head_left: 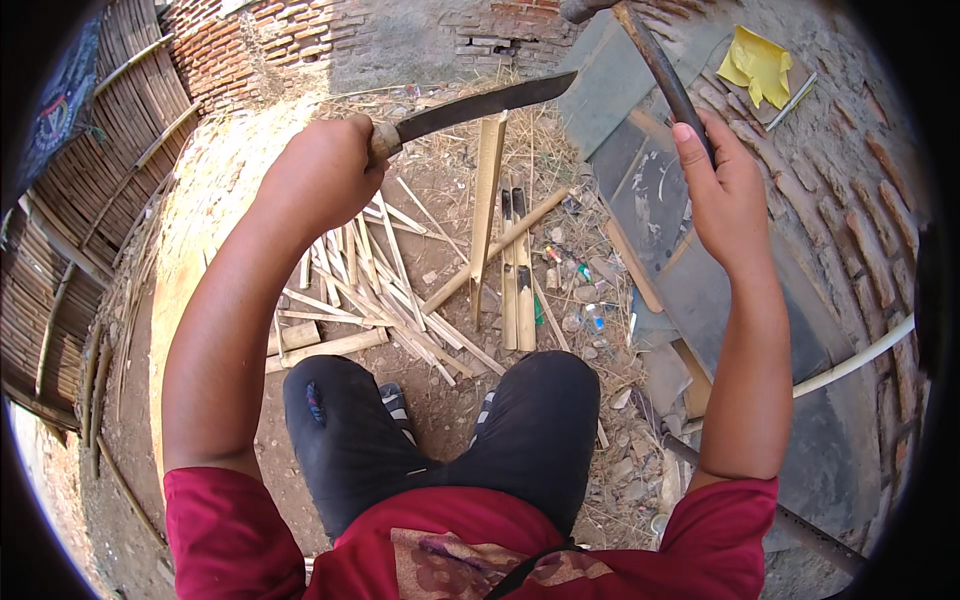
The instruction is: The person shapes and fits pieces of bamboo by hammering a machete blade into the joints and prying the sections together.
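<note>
My left hand is wrapped round the wooden handle of a machete, its dark blade pointing right and slightly up. Directly below the blade stands an upright split bamboo piece; its top end is at the blade's edge, though whether the two touch I cannot tell. My right hand grips a hammer by its dark handle, raised at the right with the head partly cut off by the top of the view. The upright piece is next to a bamboo pole lying slantwise on the ground.
Thin bamboo strips lie heaped left of centre, beside short bamboo lengths. Split bamboo halves lie right of the upright piece. Dark flat sheets and a yellow wrapper are at the right, near a brick wall.
</note>
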`<state>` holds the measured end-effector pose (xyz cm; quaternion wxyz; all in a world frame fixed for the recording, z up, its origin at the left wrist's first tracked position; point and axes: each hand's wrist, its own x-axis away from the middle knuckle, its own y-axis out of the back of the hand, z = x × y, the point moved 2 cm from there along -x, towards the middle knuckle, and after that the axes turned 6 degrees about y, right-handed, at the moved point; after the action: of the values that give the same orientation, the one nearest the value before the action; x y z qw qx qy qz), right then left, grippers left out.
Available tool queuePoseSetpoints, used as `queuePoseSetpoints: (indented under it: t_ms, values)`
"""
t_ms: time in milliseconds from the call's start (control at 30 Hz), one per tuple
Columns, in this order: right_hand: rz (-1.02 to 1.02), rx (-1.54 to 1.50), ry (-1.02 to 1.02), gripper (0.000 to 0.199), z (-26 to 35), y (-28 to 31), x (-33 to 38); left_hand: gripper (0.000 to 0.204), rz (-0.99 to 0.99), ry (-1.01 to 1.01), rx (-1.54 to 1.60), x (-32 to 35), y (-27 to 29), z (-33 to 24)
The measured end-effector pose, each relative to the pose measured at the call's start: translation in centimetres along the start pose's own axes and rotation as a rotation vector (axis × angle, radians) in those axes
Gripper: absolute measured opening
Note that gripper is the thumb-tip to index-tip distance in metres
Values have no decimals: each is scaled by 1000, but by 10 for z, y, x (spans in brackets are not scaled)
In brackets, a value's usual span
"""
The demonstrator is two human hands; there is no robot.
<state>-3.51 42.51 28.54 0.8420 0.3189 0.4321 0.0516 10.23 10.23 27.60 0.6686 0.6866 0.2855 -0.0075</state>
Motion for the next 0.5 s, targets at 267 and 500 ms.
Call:
queuePoseSetpoints:
  t_ms: [267,500]
  values:
    - [14,30,22,41,19,10,-12,17,37,53,-61,3,2,0]
    - [123,148,156,46,-1,-10,-9,17,28,55,-41,5,1,5]
